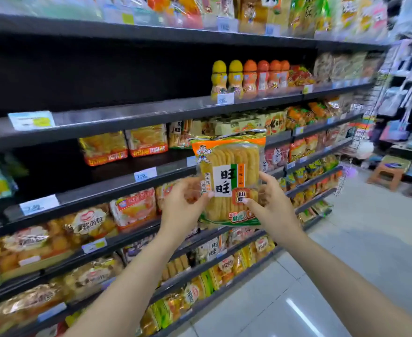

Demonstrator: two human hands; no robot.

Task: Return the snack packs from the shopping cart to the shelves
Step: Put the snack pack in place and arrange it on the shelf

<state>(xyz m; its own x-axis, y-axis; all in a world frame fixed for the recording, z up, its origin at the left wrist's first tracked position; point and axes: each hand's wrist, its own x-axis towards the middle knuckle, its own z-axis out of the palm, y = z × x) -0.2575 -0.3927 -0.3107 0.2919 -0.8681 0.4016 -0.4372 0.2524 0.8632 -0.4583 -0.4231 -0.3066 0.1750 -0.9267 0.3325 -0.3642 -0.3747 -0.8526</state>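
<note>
Both my forearms reach forward, my left hand (184,205) and right hand (272,205) each pinching a lower side of the rice cracker pack (229,178), thumbs on its front. I hold it upright in the air before the dark shelves (127,113), level with orange snack bags (124,147); beyond stand yellow- and orange-capped bottles (248,77).

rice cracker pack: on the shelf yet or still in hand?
Still in hand. The rice cracker pack is upright in front of the shelves, gripped at its sides by the left hand and right hand.
</note>
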